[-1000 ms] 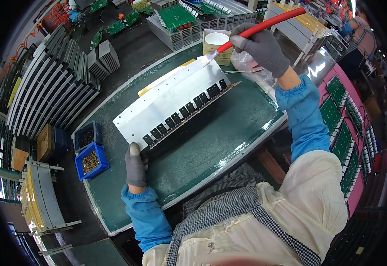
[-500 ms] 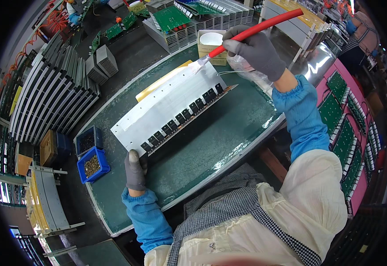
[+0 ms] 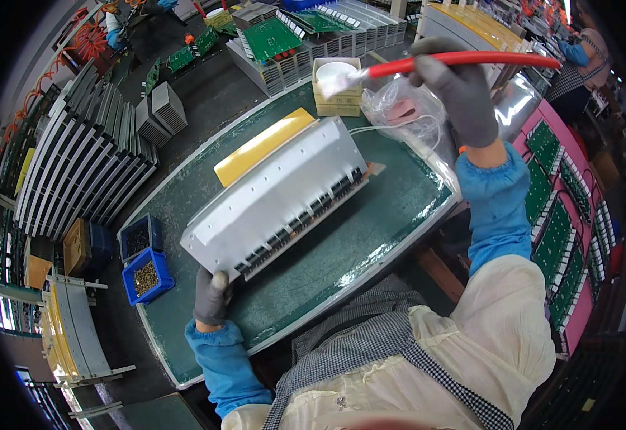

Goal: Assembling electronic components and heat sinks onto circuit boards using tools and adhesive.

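Note:
My left hand [image 3: 212,295], in a grey glove, grips the near left corner of a long silver metal heatsink plate [image 3: 270,186]. A row of black components [image 3: 302,223] runs along the plate's near edge, and the plate is tilted above the green table. In my gloved right hand [image 3: 456,93] is a brush with a red handle [image 3: 471,57]. Its whitish bristles [image 3: 342,82] are over a white round tub [image 3: 334,70] set in a cardboard box [image 3: 339,104]. Behind the plate lies a yellow flat piece [image 3: 264,147].
A blue bin of small brass-coloured parts [image 3: 146,278] and a dark-filled bin [image 3: 141,238] stand at the table's left. Clear plastic wrap [image 3: 406,107] lies beside the box. Stacked metal plates [image 3: 87,154] rise at the left; green circuit boards [image 3: 557,215] lie on a pink surface at right.
My right hand has lifted the brush off the plate and moved right, bringing the bristles to the tub. My left hand has shifted slightly down and left, and the plate's angle has changed.

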